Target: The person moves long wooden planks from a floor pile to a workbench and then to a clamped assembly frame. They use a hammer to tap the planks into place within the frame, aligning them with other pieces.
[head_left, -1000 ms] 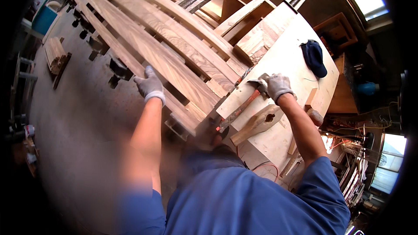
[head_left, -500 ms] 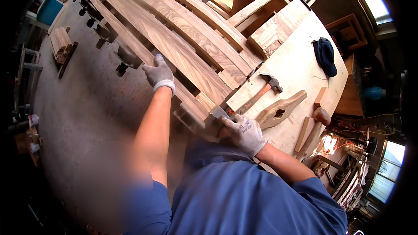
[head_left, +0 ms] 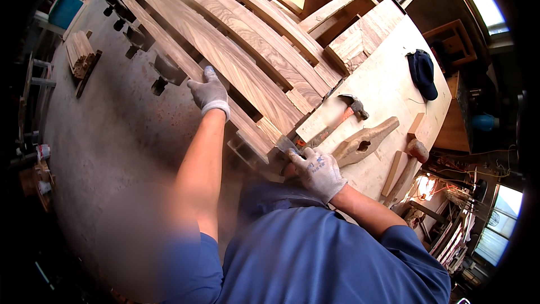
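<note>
My left hand (head_left: 209, 91), in a pale work glove, rests on the narrow outer wooden strip (head_left: 179, 65), its fingers curled over the edge and the thumb apart. Close to my body, my right hand (head_left: 318, 173), gloved too, is closed around a flat-bladed scraper (head_left: 286, 144). Its metal blade touches or nearly touches the pale wood tenon (head_left: 269, 129) at the near end of the panel's boards. The handle is mostly hidden in my fist. Beside the strip runs a wide grained board (head_left: 219, 50), with dark gaps between it and its neighbours.
On the pale workbench (head_left: 382, 95) to the right lie a claw hammer (head_left: 344, 117), a wooden block with a hole (head_left: 365, 142), a mallet (head_left: 409, 164) and a dark cap (head_left: 422, 74). Metal clamps (head_left: 167, 71) stick out along the panel's left side. Stacked wood strips (head_left: 80, 55) stand at far left.
The view has shifted slightly, so the scene sits a little farther right. Both hands keep nearly the same places on the strip and the scraper.
</note>
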